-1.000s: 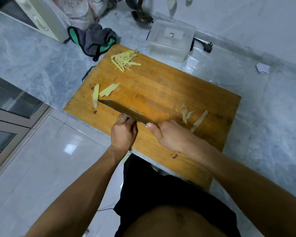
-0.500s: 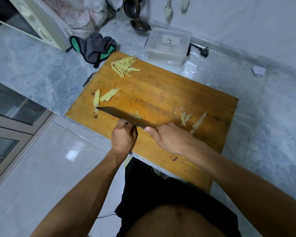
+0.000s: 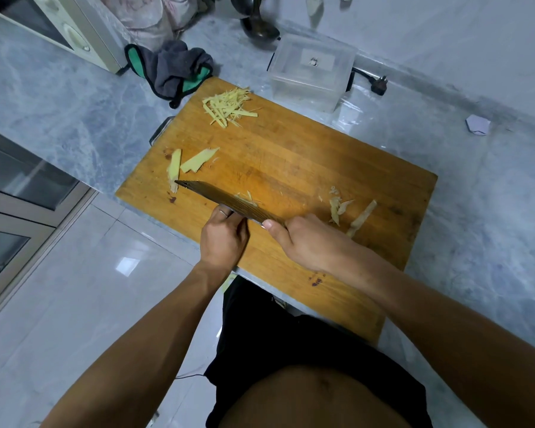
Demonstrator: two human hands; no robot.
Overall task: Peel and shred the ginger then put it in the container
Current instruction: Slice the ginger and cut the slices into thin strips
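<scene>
We see a wooden cutting board (image 3: 306, 156) lying at an angle on a grey marble bench (image 3: 59, 97), its near long edge overhanging the bench's front edge. The right hand (image 3: 309, 242) is wrapped around the handle of a cleaver (image 3: 226, 200), thumb extended along the blade's base. The blade stands on edge across the near-left part of the board, tip pointing toward the board's left short edge. The left hand (image 3: 224, 237) sits just behind the blade with fingers curled downward; a ring shows on one finger. What lies beneath those fingers is hidden by the blade, so we cannot tell whether the left hand holds anything. A few fine ginger strips (image 3: 246, 197) lie against the blade's far face.

A pile of shredded ginger (image 3: 227, 108) rests near the board's far-left corner. Two flat ginger slices (image 3: 187, 163) lie near the left short edge, one touching the cleaver tip. Ginger peelings (image 3: 348, 211) lie near the near edge, to the right of the right hand.

A clear plastic container (image 3: 312, 72) stands on the bench just beyond the board's far edge, near the wall. A grey-and-green cloth (image 3: 176, 69) lies beside the board's far-left corner.
</scene>
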